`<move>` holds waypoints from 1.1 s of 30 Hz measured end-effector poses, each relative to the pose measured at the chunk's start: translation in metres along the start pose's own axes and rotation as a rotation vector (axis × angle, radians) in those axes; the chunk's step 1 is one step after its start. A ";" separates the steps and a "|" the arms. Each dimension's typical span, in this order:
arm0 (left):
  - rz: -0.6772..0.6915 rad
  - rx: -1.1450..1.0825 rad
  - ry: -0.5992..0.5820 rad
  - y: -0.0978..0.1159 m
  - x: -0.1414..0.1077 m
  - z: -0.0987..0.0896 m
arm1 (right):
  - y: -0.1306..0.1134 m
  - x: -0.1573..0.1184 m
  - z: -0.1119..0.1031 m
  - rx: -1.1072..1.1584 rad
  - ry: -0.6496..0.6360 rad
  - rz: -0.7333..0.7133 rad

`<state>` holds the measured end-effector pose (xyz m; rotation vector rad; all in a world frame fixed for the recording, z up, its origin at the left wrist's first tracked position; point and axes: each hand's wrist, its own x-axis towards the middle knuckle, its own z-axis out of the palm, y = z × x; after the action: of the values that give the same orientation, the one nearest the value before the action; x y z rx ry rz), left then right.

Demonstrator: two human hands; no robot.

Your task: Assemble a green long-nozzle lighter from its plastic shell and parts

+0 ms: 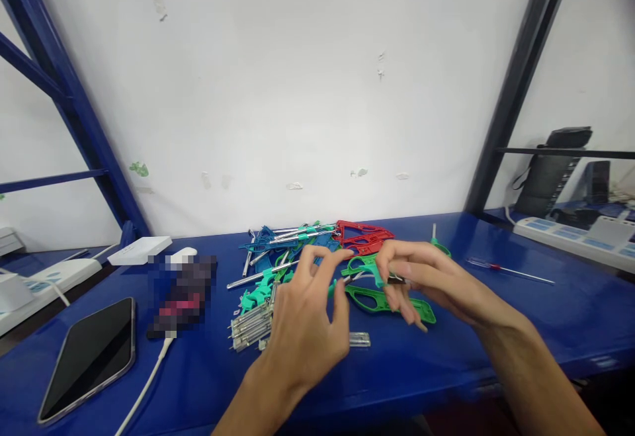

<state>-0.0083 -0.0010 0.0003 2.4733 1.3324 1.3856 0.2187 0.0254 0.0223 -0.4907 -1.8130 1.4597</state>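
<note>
My left hand [310,317] is over the front of a heap of plastic parts, its thumb and index finger apart, with no held thing visible in it. Part of a teal piece shows in the gap behind these fingers. To its right, my right hand [426,277] is closed on a small teal plastic part [371,269], pinched between thumb and fingers; a dark bit shows at the fingertips. Green plastic frames [370,299] lie beneath and behind that hand. Beside my left hand are clear plastic tubes with metal tips [251,327] and teal clips [258,296]. A short clear piece [360,339] lies in front.
Red frames [364,234], blue frames [262,237] and metal rods [248,280] are heaped near the wall. A screwdriver [516,270] lies at right. A phone [92,356], white cable [146,390], white box [141,251] and power strips [575,237] are around the blue table [407,376].
</note>
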 end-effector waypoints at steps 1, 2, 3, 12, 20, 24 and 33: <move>-0.033 0.032 -0.034 -0.002 0.002 -0.004 | 0.000 0.000 -0.002 0.000 0.007 -0.001; -0.065 0.064 -0.080 -0.004 0.003 -0.007 | 0.000 0.000 -0.003 0.002 0.010 -0.001; -0.087 0.090 -0.138 -0.007 0.004 -0.010 | 0.000 0.001 -0.003 0.004 0.011 0.000; -0.123 0.080 -0.409 -0.025 0.003 -0.011 | 0.000 0.001 -0.006 0.035 -0.003 -0.009; -0.028 0.156 -0.336 -0.025 0.006 -0.011 | -0.003 -0.008 -0.019 0.015 -0.100 0.047; 0.000 0.238 -0.392 -0.025 0.009 -0.012 | 0.000 -0.010 -0.027 -0.016 -0.149 0.082; 0.186 0.446 -0.678 -0.031 0.048 -0.002 | -0.006 0.001 -0.068 -0.182 -0.386 0.393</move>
<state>-0.0183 0.0508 0.0229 2.9779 1.3517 0.1731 0.2693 0.0697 0.0331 -0.7278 -2.2614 1.7521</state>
